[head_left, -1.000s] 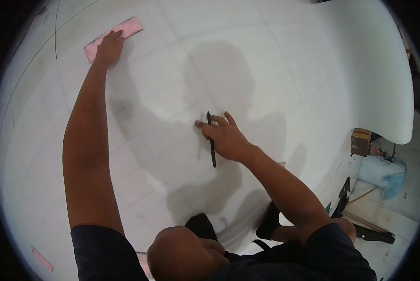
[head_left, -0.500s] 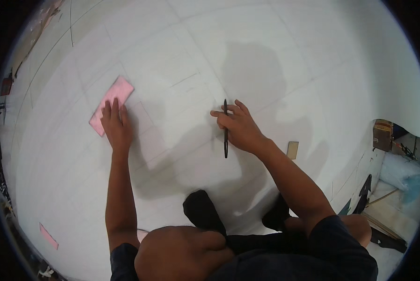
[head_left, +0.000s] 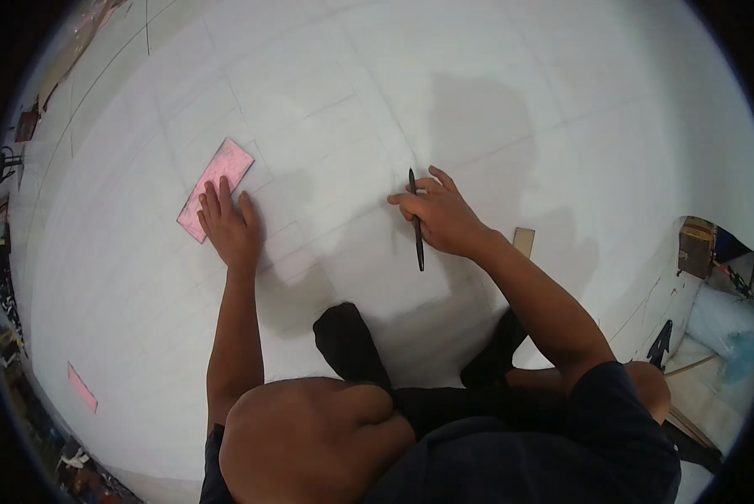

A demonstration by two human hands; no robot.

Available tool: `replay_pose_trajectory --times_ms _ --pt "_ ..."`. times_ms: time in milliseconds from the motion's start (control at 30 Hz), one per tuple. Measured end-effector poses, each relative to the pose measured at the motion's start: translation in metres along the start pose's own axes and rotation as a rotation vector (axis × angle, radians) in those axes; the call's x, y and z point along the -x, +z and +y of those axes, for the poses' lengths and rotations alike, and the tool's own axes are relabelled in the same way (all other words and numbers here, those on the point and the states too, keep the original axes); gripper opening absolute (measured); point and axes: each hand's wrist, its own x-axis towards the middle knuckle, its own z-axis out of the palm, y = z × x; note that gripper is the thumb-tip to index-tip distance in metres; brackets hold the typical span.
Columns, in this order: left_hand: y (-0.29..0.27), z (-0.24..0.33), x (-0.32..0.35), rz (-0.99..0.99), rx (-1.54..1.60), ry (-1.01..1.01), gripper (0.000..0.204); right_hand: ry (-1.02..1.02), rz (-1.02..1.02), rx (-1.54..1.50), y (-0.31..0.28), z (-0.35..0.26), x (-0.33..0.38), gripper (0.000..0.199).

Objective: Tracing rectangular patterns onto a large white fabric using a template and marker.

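Person down on a broad white sheet (head_left: 326, 126), seen from above. Hands well apart from each other, each busy with its own thing.

Left hand (head_left: 232, 233): palm down, fingers spread a little, fingertips laid on a pink rectangular piece (head_left: 236, 161). Nothing gripped; the hand presses or rests flat, cannot tell how hard. The piece lies aslant on the sheet, left of the middle, its far end leaning to the right, its edges dark.

Right hand (head_left: 451, 220): fingers closed round a slim black pen (head_left: 419, 245), pinched between thumb and fingers. Pen stands nearly lengthwise to the person, one end pointing away; whether it touches the sheet, cannot tell.

Faint straight lines cross the sheet, some near the pink piece. A tan rectangular piece (head_left: 524, 241) shows just beyond the right forearm, its near end partly hidden. A narrow pink strip (head_left: 82, 388) lies well off to the left. Two feet in black socks (head_left: 343, 332) on the sheet. Far right, a brown box (head_left: 695, 249), with clear plastic wrapping (head_left: 721, 313) near it
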Motion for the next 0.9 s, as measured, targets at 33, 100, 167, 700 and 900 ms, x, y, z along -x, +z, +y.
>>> replay_pose_trajectory --times_ms 33,100,167,700,900 --pt "0.000 0.003 0.000 0.005 0.011 -0.001 0.051 0.005 -0.003 -0.005 0.006 0.003 0.006 0.041" --pt "0.000 0.007 0.001 0.006 0.020 0.004 0.051 -0.033 0.080 0.172 0.013 0.005 0.014 0.038" --pt "0.002 0.006 0.000 0.035 0.032 0.033 0.051 -0.054 0.083 0.162 0.012 0.009 0.013 0.037" --pt "0.004 -0.002 -0.003 0.037 -0.013 0.074 0.050 -0.178 -0.108 0.137 0.005 0.000 0.063 0.019" --pt "0.003 -0.004 0.000 0.057 -0.025 0.085 0.050 -0.407 -0.193 0.065 0.025 -0.009 0.126 0.019"
